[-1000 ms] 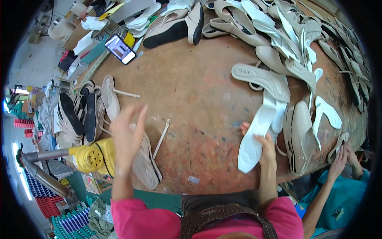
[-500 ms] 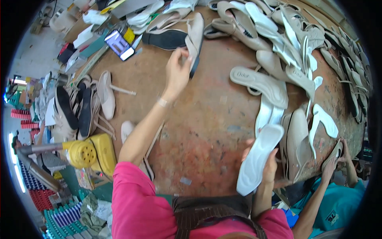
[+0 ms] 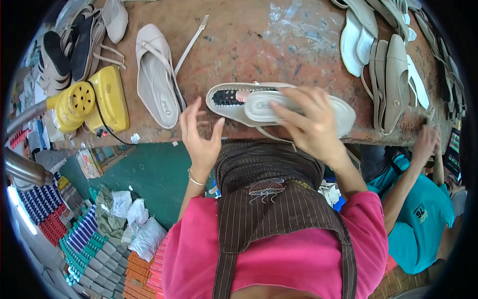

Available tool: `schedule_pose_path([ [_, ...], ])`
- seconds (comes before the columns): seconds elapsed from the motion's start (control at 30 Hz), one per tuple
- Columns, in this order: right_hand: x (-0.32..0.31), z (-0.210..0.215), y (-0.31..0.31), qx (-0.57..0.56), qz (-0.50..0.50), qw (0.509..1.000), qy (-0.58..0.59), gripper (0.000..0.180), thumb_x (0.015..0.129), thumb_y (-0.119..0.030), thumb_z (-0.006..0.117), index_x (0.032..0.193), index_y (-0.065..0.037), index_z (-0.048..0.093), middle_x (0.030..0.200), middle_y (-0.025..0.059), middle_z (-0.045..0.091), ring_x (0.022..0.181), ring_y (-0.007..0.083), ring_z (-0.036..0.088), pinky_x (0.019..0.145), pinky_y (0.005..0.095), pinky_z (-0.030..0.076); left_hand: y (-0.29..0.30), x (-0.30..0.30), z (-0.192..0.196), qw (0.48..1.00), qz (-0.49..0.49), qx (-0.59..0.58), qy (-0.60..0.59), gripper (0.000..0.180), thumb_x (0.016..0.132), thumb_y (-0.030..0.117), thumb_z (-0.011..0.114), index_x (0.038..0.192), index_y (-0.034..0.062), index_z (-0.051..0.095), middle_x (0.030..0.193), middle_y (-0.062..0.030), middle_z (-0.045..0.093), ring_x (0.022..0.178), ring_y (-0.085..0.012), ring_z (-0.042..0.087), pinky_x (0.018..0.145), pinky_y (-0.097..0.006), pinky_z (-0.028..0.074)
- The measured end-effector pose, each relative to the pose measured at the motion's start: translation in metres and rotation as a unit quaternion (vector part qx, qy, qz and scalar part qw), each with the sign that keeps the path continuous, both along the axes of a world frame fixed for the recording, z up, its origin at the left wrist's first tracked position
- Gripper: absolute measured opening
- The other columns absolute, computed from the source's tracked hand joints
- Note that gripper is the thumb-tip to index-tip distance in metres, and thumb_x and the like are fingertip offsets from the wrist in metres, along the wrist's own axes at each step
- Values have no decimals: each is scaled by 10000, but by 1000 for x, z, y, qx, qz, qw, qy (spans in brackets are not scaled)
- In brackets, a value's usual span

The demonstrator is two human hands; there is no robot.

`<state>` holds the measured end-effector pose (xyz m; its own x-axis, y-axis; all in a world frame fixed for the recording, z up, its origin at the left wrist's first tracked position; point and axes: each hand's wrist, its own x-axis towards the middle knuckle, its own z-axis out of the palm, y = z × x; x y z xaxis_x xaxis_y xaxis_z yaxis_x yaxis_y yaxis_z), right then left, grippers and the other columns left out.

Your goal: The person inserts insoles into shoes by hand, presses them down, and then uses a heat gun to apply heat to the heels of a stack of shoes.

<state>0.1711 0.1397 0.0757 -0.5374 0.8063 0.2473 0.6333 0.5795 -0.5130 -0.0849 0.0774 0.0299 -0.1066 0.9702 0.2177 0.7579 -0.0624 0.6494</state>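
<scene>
A beige slingback flat shoe point(image 3: 343, 115) lies sideways at the table's front edge, toe to the right. Black lining with a pale patch shows inside its heel end. Over the shoe is a pale insole point(image 3: 256, 108), heel end to the left, its front part covered by my hand. My right hand point(image 3: 313, 122), slightly blurred, grips the insole from above. Beside the shoe's heel, my left hand point(image 3: 199, 142) has its fingers apart and holds nothing. Another beige slingback shoe point(image 3: 154, 74) with an insole inside lies farther left, its strap stretched out.
A yellow machine point(image 3: 107, 102) with a cable sits at the table's left edge. Dark-soled shoes point(image 3: 55, 55) are piled behind it. Beige shoes point(image 3: 396, 74) and white insoles point(image 3: 352, 47) lie at the right. A co-worker in a teal shirt point(image 3: 418, 214) is at the right.
The view has shifted toward the front edge. My left hand has come back from the far shoe, and a shoe now lies before me. The insole is now over that shoe.
</scene>
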Motion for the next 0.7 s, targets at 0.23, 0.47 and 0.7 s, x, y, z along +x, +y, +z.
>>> schedule_pose_path([
  [0.23,-73,-58,-11,-11,-30,994,109,260,696,-79,742,956,-89,762,1113,121,664,1030,291,627,904,415,490,5,-9,-29,970,32,-111,-212,471,854,85,743,1283,-24,582,982,-45,541,661,-73,595,518,-209,527],
  [0.47,-86,-71,-7,-28,-27,995,95,247,704,-47,699,946,-37,753,1138,154,656,1049,314,622,914,415,508,15,-10,-39,956,57,-121,-260,346,855,78,747,1154,-42,622,889,-37,617,614,-41,579,451,-201,507],
  [0.7,-86,-71,-6,-54,17,998,22,361,745,-56,639,1100,-27,703,1274,167,604,1185,313,571,984,410,483,32,-2,-37,908,136,-173,-356,158,876,81,711,976,-26,652,709,-14,625,522,-28,531,440,-200,432],
])
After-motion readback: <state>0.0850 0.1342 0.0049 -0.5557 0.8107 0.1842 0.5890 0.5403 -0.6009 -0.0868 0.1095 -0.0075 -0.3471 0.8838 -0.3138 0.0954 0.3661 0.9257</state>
